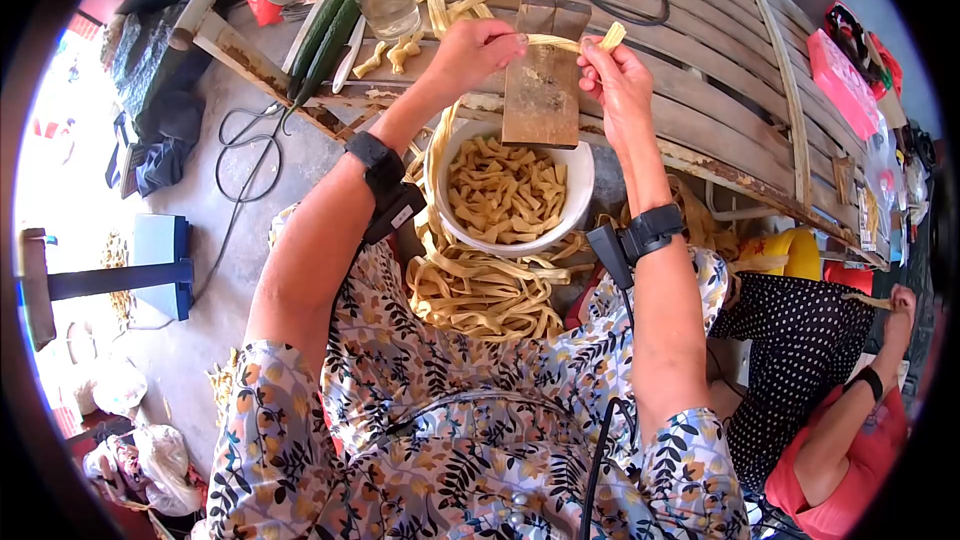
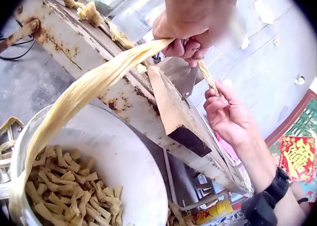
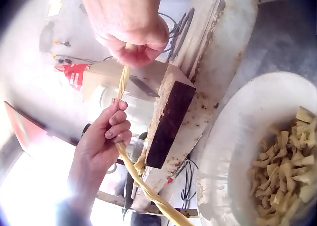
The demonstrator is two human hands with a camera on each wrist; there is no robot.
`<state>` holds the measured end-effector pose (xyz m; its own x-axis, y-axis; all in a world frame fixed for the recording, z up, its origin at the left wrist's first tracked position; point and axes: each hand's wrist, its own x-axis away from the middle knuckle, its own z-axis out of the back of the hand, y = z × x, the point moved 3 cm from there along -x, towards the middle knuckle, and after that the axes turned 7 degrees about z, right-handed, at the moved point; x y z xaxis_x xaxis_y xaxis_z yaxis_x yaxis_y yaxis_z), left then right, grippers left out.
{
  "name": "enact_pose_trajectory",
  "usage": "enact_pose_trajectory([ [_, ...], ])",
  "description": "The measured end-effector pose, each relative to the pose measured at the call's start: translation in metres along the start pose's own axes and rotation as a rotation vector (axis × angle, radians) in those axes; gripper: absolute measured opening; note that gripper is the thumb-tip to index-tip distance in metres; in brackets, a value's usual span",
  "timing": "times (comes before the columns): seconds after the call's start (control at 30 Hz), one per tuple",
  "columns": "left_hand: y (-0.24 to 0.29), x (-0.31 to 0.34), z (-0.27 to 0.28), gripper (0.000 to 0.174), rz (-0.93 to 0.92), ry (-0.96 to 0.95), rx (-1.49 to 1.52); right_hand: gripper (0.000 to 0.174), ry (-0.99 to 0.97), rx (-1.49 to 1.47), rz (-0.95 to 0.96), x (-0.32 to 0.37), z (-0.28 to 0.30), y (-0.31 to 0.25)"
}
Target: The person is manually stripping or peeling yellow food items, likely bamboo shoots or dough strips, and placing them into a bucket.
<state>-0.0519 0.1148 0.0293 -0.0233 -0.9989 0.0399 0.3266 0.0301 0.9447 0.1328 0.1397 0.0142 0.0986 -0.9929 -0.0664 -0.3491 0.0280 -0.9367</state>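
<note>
Two hands are shown in the head view: a pale yellow strip [image 1: 555, 41] is pinched by the left hand [image 1: 478, 48] and the right hand [image 1: 615, 80] above a wooden board [image 1: 543, 90] that is propped over a white bowl [image 1: 583, 185]. In the left wrist view, the strip is seen rising past the bowl's rim to the gripping fingers. In the right wrist view, it is grasped by both hands beside the board.
</note>
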Motion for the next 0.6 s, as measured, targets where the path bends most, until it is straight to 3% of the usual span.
enact_pose_trajectory([
  [0.6,0.000,-0.005,-0.002,0.020,-0.068,0.055,-0.008,0.014,0.042,-0.069,0.012,-0.013,0.002,0.011],
])
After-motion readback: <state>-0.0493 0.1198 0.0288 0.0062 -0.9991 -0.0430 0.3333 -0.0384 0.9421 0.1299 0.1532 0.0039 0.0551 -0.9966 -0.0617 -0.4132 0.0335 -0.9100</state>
